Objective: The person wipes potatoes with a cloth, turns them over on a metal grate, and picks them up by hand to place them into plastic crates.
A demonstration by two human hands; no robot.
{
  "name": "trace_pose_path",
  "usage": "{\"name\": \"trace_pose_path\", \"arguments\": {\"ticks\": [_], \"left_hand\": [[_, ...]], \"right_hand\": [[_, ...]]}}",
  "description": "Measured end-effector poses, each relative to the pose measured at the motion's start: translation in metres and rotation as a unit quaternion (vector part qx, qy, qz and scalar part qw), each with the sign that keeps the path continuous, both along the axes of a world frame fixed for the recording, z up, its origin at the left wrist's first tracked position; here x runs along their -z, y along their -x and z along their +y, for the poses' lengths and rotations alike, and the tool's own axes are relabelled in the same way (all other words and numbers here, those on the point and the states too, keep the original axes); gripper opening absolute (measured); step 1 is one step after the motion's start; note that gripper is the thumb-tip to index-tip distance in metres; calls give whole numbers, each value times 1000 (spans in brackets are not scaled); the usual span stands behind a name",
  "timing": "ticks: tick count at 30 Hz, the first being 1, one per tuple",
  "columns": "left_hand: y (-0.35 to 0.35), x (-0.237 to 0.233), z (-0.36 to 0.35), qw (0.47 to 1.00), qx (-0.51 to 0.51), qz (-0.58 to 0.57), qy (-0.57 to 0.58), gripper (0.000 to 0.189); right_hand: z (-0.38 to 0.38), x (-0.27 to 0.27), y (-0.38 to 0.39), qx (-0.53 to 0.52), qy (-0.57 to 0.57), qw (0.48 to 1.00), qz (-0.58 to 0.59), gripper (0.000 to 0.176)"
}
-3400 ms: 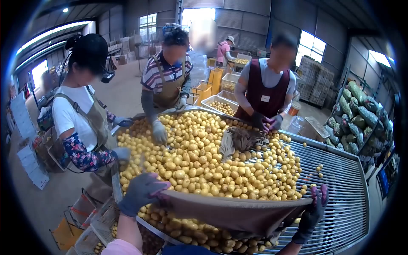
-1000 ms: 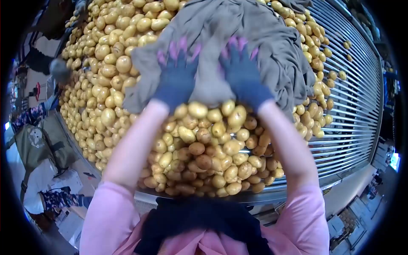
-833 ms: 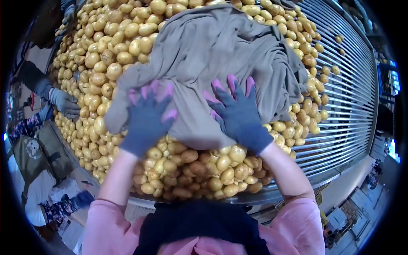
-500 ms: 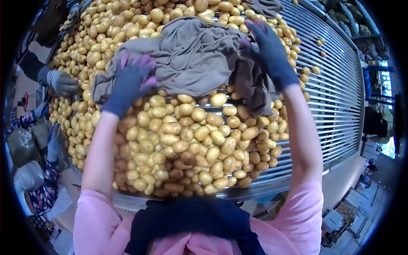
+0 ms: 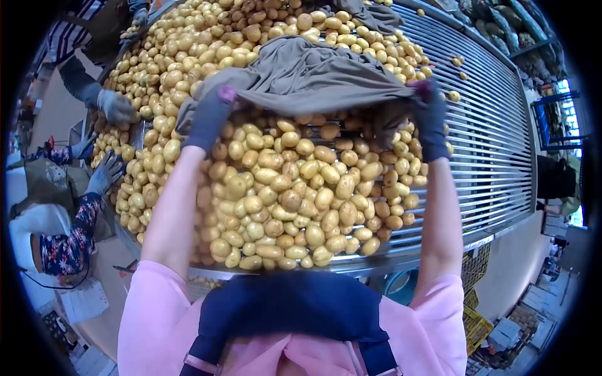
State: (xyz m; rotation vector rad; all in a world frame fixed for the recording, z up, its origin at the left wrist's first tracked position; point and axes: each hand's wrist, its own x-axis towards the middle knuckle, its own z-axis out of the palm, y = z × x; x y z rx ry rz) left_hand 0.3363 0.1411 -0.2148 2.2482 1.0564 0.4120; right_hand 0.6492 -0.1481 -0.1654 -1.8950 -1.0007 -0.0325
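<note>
A grey-brown cloth (image 5: 307,72) lies over a heap of potatoes (image 5: 295,194), its near edge lifted and stretched between my hands. My left hand (image 5: 214,116), in a dark glove with purple fingertips, is closed on the cloth's left part. On the right, my right hand (image 5: 430,119), gloved the same way, pinches the other end of that edge. Beneath the raised edge, wet potatoes show, and a fold of cloth hangs by my right hand.
Metal rollers (image 5: 483,125) run along the right. Another person's gloved hand (image 5: 116,106) reaches the potatoes from the left; a second co-worker's gloved hand (image 5: 105,172) is below it. Another cloth (image 5: 376,15) lies at the far end. Yellow crates (image 5: 476,319) stand lower right.
Both my hands, open over the cloth before, have closed on its near edge. That edge is now raised and pulled taut. The view has shifted slightly.
</note>
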Motion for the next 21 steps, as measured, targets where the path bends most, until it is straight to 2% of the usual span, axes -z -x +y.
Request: {"name": "trace_pose_path", "arguments": {"ticks": [1, 2, 3, 4, 5, 7, 8, 9, 10, 11, 12, 14, 15, 16, 17, 18, 20, 21], "left_hand": [[9, -22, -4, 1000, 2, -3, -3, 36], [20, -39, -6, 998, -15, -51, -30, 40], [35, -55, -11, 993, -33, -97, -55, 44], [57, -80, -22, 987, 14, -140, -76, 42], [84, -97, -40, 977, 59, -183, -97, 40], [152, -92, -68, 979, 67, -72, -177, 33], [183, -89, -84, 984, 78, 10, -161, 30], [210, -84, -101, 981, 88, 94, -142, 28], [232, -77, -118, 996, 19, 88, -22, 29], [250, -66, -134, 991, -51, 76, 95, 29], [267, -45, -149, 991, -64, 72, 93, 29], [292, -6, -171, 982, -162, 57, 74, 41], [284, -12, -174, 980, -175, 56, 70, 41], [263, -20, -179, 977, -153, 138, -59, 48], [243, -25, -183, 951, -123, 219, -181, 55], [227, -15, -185, 950, -128, 221, -177, 55], [202, 20, -188, 972, -2, 141, -186, 61], [199, 23, -189, 975, 4, 135, -174, 61]], "right_hand": [[-25, -4, -14, 17, -27, 999, -22, 20], [-47, -31, 1, 57, -2, 997, -51, 26], [-69, -44, 11, 13, -70, 997, 13, 39], [-83, -63, 40, 76, -64, 994, 48, 54], [-103, -74, 65, 84, -1, 996, 14, 49], [-145, -73, 108, 64, 131, 988, -43, 36], [-169, -56, 127, 48, 204, 976, -63, 35], [-172, -45, 157, -2, 194, 977, -88, 37], [-190, -29, 174, -51, 308, 950, -5, 45], [-206, -7, 187, -109, 360, 924, 77, 45], [-214, 4, 210, -97, 354, 928, 66, 46], [-194, 12, 230, -100, 341, 933, 47, 49], [-177, 11, 235, -67, 280, 956, 60, 52], [-163, 12, 243, -30, 218, 973, 76, 58], [-140, 16, 247, -30, 213, 975, 48, 61], [-110, 22, 247, -30, 210, 977, 18, 66], [-49, 32, 266, -46, 388, 903, -178, 67], [-32, 41, 269, -63, 385, 904, -176, 69]]}}
